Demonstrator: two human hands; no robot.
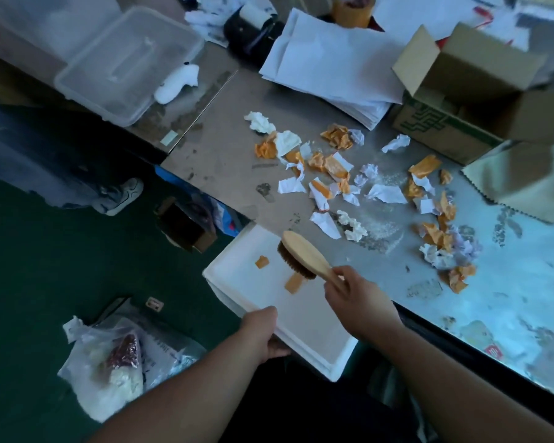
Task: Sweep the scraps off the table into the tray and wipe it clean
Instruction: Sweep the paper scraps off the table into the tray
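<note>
While the left hand (263, 334) grips the tray (237, 276) at the tabletop (224, 148) edge, the right hand (355, 302), curled round the brush (304, 255), should pull far scraps (333, 167) in low.

Left hand (263, 334) grips the white tray (237, 276); right hand (349, 290) holds the brush (304, 255) over it

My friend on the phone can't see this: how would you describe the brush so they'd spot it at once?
Find the white tray held at the edge of the table. Over it the right hand grips the brush by its handle. Unlike the crumpled orange and white scraps nearby, it is smooth pale wood with dark bristles.
</note>
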